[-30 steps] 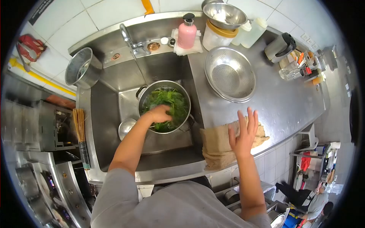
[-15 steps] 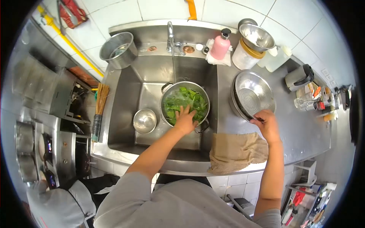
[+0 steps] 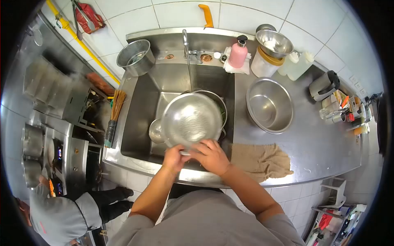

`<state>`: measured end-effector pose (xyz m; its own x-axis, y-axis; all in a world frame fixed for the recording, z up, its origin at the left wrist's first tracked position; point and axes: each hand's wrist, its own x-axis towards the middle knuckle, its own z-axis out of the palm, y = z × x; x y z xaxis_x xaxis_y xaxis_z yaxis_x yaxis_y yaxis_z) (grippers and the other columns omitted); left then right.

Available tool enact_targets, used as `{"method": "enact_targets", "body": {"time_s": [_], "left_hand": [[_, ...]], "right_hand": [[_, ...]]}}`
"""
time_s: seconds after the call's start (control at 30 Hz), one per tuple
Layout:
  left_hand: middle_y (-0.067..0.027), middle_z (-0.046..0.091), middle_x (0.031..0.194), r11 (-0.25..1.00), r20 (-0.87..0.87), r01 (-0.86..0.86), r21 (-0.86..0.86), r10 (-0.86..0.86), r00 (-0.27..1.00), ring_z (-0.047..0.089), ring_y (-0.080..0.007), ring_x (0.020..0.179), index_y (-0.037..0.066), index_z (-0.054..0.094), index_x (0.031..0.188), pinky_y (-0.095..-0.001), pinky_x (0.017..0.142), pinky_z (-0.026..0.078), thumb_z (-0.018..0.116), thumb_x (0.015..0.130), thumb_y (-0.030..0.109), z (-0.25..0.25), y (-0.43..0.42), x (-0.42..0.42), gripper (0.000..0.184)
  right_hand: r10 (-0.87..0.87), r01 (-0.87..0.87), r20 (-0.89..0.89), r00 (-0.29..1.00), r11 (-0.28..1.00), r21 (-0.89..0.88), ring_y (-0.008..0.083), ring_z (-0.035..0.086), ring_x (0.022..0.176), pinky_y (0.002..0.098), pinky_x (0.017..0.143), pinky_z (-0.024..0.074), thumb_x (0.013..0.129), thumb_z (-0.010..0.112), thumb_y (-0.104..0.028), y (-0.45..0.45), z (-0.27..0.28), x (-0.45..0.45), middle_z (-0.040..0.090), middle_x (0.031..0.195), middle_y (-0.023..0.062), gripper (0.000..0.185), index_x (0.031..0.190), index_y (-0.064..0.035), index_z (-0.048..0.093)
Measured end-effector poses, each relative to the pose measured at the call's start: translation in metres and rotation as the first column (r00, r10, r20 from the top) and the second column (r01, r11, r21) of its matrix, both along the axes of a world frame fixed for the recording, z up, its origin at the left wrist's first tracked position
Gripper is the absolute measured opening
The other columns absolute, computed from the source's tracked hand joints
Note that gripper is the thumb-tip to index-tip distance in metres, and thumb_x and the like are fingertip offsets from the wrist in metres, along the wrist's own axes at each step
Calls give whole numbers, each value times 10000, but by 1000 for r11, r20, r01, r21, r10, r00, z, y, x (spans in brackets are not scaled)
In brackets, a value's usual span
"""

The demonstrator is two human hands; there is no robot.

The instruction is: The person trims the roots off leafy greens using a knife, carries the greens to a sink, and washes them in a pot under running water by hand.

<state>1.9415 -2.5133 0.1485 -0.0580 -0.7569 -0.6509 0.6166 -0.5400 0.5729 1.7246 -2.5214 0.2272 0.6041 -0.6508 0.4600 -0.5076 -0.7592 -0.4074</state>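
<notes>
Over the sink I hold a metal colander, blurred by motion. My left hand is closed on its near rim. Beside it, my right hand has its fingers on the same rim. Behind the colander a pot stands in the sink, largely covered; a sliver of green leaves shows inside. A small metal bowl is partly hidden at the colander's left. Water runs from the faucet down behind the colander.
On the right counter are a large steel bowl, a brown cloth, a pink pump bottle and a kettle. A metal pot and a stick whisk line the sink's left edge. Another person is at the stove, lower left.
My left hand has left the leaves in the pot. The colander has come off the large bowl on the counter and moved left over the sink, with both hands at its rim.
</notes>
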Motion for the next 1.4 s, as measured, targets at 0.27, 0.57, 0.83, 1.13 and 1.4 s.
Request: {"method": "enact_targets", "body": {"time_s": [0.27,0.57,0.83,1.13,1.4], "left_hand": [[-201,710,1124,971,452,-219,-100,240,859,747,-245,835,-57,569,1317,-303,577,595,569,1028,96,-30,-58,161,326],[-173,691,1289,964,505,-148,-220,243,828,741,-262,926,5,511,1483,-336,611,640,573,1067,121,-71,-207,152,436],[-327,711,1236,949,819,189,-252,105,564,740,-416,1082,53,520,1539,-495,908,594,602,1032,159,-227,-276,140,525],[-317,722,1223,957,896,230,177,-253,365,698,-481,1152,-18,734,1205,-524,993,557,729,931,327,-305,-256,124,441],[-284,725,1259,937,874,190,293,-343,344,709,-459,1159,-35,707,1244,-499,1009,566,731,935,287,-308,-288,146,446]], "right_hand": [[-147,639,-900,411,751,169,382,445,1479,465,1240,354,916,768,-506,-29,-146,10,527,1543,192,853,1539,8,493],[54,572,-857,513,722,388,374,632,1309,502,1134,452,969,641,-461,-74,-198,16,671,1407,199,568,1389,-80,677],[28,537,-805,593,730,422,373,766,990,482,938,577,955,642,-407,-47,-95,42,792,1013,187,391,1017,-59,809],[219,526,-869,443,722,450,342,785,918,461,886,595,915,673,-389,-82,-63,85,798,937,168,346,895,-77,819],[274,536,-871,408,701,471,354,777,970,443,911,596,909,671,-329,-124,-43,115,799,983,178,317,946,-52,822]]}}
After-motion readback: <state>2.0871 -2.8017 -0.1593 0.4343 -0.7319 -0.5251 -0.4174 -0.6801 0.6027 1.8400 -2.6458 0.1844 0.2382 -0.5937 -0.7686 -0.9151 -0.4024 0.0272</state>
